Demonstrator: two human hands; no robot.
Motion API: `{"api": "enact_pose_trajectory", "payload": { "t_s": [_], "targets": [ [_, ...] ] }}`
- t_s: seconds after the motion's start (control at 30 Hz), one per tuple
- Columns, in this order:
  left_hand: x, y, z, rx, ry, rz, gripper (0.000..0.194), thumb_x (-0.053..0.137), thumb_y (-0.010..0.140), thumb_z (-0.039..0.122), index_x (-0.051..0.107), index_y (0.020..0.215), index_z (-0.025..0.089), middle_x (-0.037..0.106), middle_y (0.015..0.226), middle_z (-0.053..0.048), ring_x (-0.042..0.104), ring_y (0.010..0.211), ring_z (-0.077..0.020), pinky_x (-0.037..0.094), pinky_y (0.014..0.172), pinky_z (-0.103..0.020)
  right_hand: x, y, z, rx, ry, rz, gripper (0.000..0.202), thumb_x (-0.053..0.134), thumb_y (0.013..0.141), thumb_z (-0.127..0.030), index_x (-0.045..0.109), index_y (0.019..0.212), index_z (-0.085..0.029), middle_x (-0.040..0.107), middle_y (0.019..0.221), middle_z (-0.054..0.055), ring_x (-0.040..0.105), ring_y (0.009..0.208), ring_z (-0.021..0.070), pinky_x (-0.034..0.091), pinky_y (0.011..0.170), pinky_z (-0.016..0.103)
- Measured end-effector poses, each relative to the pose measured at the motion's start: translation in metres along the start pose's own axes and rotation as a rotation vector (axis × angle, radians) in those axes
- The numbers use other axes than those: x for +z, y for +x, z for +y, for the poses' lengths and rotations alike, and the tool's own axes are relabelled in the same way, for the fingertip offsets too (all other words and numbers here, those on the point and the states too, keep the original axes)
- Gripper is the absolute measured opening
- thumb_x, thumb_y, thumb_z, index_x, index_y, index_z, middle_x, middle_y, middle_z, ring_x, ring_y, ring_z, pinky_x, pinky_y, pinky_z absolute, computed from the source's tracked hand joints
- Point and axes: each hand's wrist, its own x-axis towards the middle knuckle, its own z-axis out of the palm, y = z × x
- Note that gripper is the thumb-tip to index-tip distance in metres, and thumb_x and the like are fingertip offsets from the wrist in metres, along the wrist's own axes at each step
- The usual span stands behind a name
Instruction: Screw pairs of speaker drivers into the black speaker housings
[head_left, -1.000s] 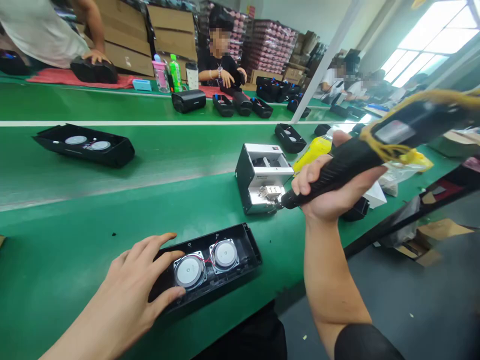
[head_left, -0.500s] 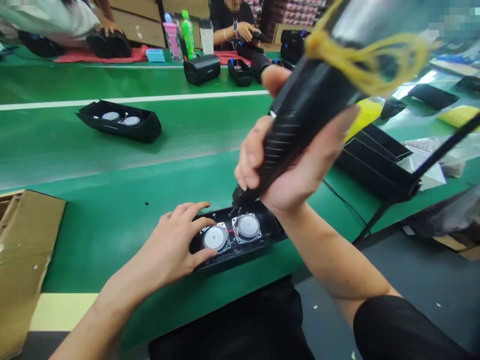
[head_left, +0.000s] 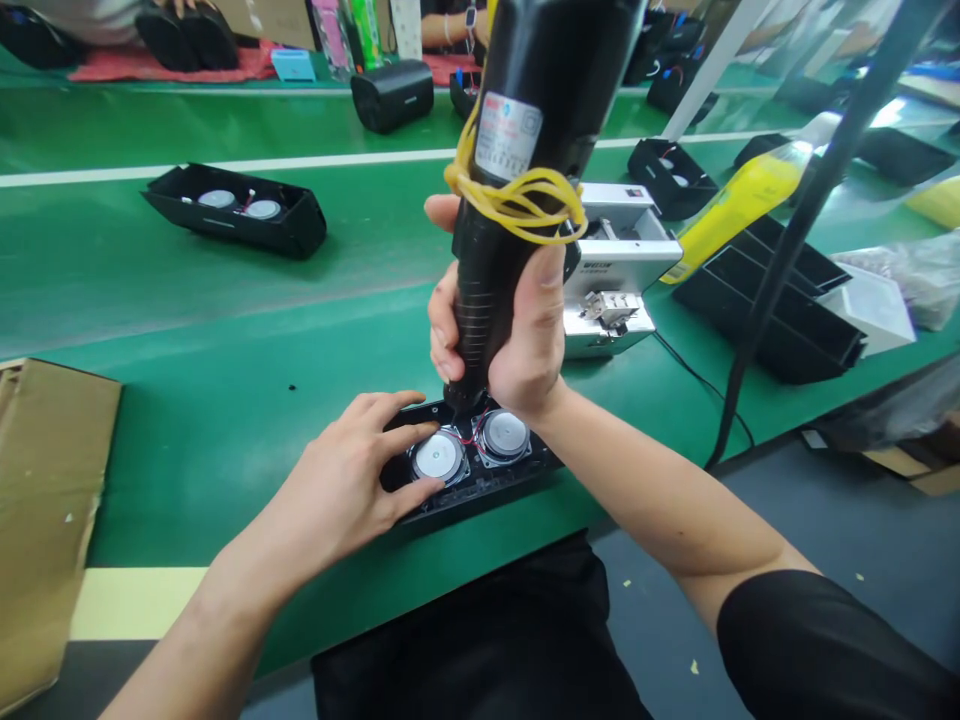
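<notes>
A black speaker housing [head_left: 480, 490] lies on the green bench, with a left round driver [head_left: 439, 457] and a right round driver [head_left: 504, 436] inside, and red wires between them. My left hand [head_left: 367, 460] grips the housing's left end, fingertips and thumb around the left driver. Wrapped in my right hand [head_left: 502, 330] is a black electric screwdriver [head_left: 480, 290], nearly upright, with a yellow band looped round its body. Its tip points down at the upper right edge of the left driver; whether it touches a screw cannot be made out.
Another open housing [head_left: 240, 215] lies at the back left. A cardboard box [head_left: 60, 500] stands at the left edge. Right of the screwdriver are a silver machine [head_left: 615, 270], black housings [head_left: 772, 300] and a dark slanting pole [head_left: 780, 240]. Co-workers sit across the bench.
My right hand and the screwdriver have moved left, and the tool is now more upright, over the left driver. The silver machine has come into sight. The view has shifted slightly.
</notes>
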Motion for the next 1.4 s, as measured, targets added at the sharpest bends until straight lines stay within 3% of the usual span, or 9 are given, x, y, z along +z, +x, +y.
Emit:
{"api": "enact_pose_trajectory", "payload": {
  "t_s": [0.17, 0.37, 0.6, 0.9, 1.03, 1.2, 1.4],
  "targets": [
    [-0.001, 0.000, 0.002, -0.020, -0.002, -0.012, 0.042, 0.070, 0.098, 0.053, 0.078, 0.132, 0.028, 0.067, 0.149, -0.009, 0.064, 0.130, -0.0331, 0.058, 0.112, -0.057, 0.001, -0.003, -0.005, 0.057, -0.038, -0.026, 0.064, 0.051, 0.093, -0.091, 0.052, 0.081, -0.028, 0.055, 0.062, -0.005, 0.045, 0.042, 0.0128, 0.036, 0.038, 0.030],
    [-0.001, -0.001, 0.001, -0.014, 0.024, 0.000, 0.043, 0.070, 0.098, 0.055, 0.079, 0.131, 0.029, 0.067, 0.146, -0.008, 0.065, 0.124, -0.0324, 0.060, 0.107, -0.056, 0.000, -0.004, -0.011, 0.101, -0.005, -0.069, 0.058, 0.059, 0.096, -0.083, 0.059, 0.104, -0.025, 0.056, 0.062, -0.007, 0.048, 0.045, 0.0127, 0.040, 0.040, 0.029],
    [-0.002, 0.000, 0.002, -0.015, 0.031, -0.002, 0.041, 0.070, 0.098, 0.055, 0.079, 0.130, 0.030, 0.067, 0.145, -0.006, 0.067, 0.122, -0.0317, 0.060, 0.106, -0.058, -0.001, -0.004, -0.007, 0.094, -0.018, -0.093, 0.060, 0.058, 0.095, -0.085, 0.051, 0.086, -0.026, 0.056, 0.062, -0.007, 0.048, 0.045, 0.0119, 0.037, 0.041, 0.031],
    [-0.001, -0.001, 0.000, -0.005, 0.066, -0.007, 0.042, 0.068, 0.099, 0.057, 0.078, 0.131, 0.032, 0.066, 0.145, -0.008, 0.066, 0.126, -0.0336, 0.062, 0.104, -0.056, -0.002, -0.011, -0.003, 0.131, -0.034, -0.137, 0.057, 0.060, 0.093, -0.084, 0.055, 0.105, -0.028, 0.056, 0.067, -0.009, 0.049, 0.048, 0.0136, 0.041, 0.046, 0.031],
    [0.000, -0.001, -0.003, -0.002, 0.095, -0.012, 0.040, 0.068, 0.099, 0.055, 0.078, 0.131, 0.033, 0.065, 0.147, -0.010, 0.065, 0.129, -0.0356, 0.064, 0.097, -0.053, -0.001, -0.013, -0.005, 0.160, -0.045, -0.157, 0.054, 0.061, 0.089, -0.081, 0.053, 0.098, -0.029, 0.057, 0.065, -0.009, 0.049, 0.046, 0.0139, 0.040, 0.044, 0.032],
    [0.001, -0.001, -0.004, 0.019, 0.091, -0.009, 0.040, 0.068, 0.099, 0.054, 0.078, 0.130, 0.031, 0.067, 0.142, -0.010, 0.067, 0.125, -0.0344, 0.066, 0.091, -0.049, 0.000, -0.013, 0.000, 0.194, -0.067, -0.160, 0.071, 0.060, 0.080, -0.096, 0.053, 0.100, -0.028, 0.055, 0.062, -0.009, 0.046, 0.044, 0.0126, 0.044, 0.042, 0.030],
    [0.001, 0.000, -0.004, 0.023, 0.092, -0.007, 0.041, 0.067, 0.099, 0.054, 0.078, 0.131, 0.031, 0.067, 0.135, -0.011, 0.068, 0.118, -0.0331, 0.066, 0.083, -0.047, -0.006, -0.014, 0.013, 0.167, -0.046, -0.241, 0.070, 0.057, 0.081, -0.095, 0.055, 0.096, -0.028, 0.055, 0.062, -0.008, 0.049, 0.046, 0.0119, 0.045, 0.043, 0.027]
  ]
}}
